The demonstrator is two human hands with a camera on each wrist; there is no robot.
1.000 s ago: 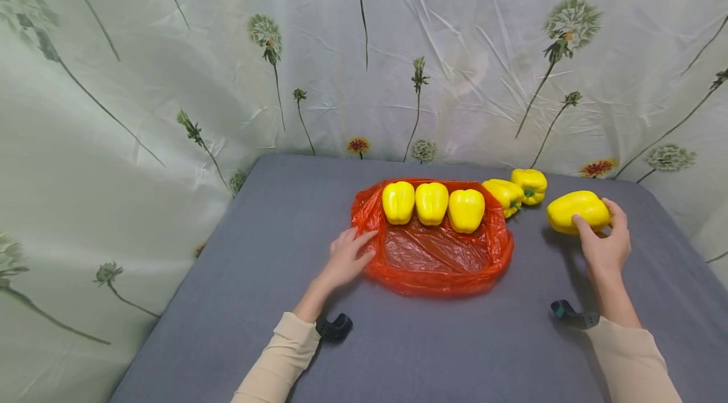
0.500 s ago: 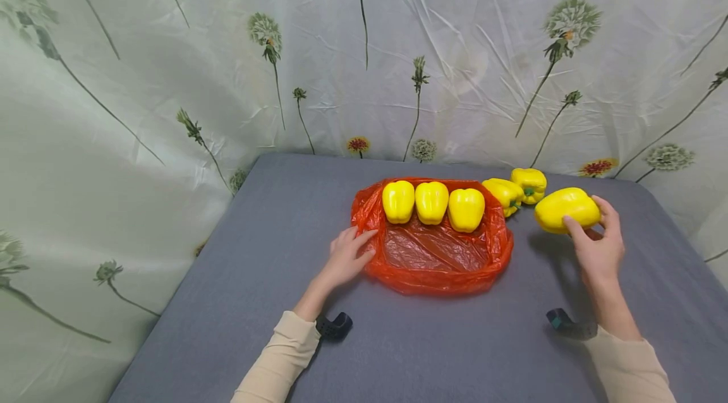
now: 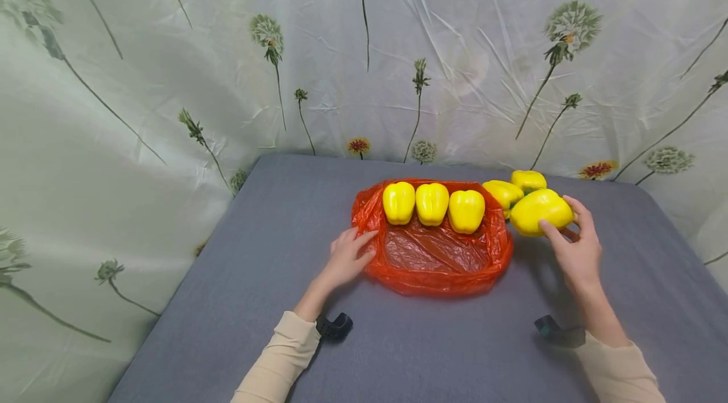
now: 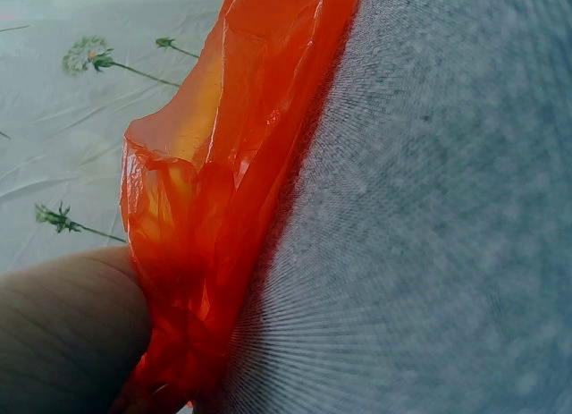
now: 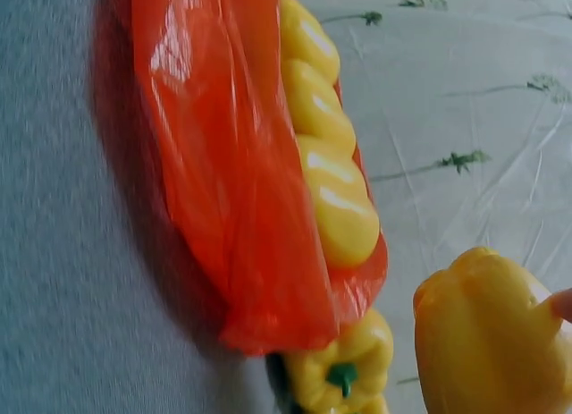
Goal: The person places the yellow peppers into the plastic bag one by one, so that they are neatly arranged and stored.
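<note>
My right hand holds a yellow bell pepper between thumb and fingers, raised just right of the red plastic bag. In the right wrist view this bell pepper hangs at the lower right, apart from the bag. Three yellow bell peppers stand in a row along the bag's back side, the middle pepper among them. At the bag's left rim rests my left hand, thumb and forefinger spread over the edge. The left wrist view has the thumb against the crumpled red film.
Two more yellow bell peppers lie behind the held one at the bag's back right: a nearer pepper and a farther pepper. The grey table ends at a flower-patterned curtain.
My right hand has carried the bell pepper leftward, from the table's right side to near the bag's right rim. My left hand and the bag stay in place.
</note>
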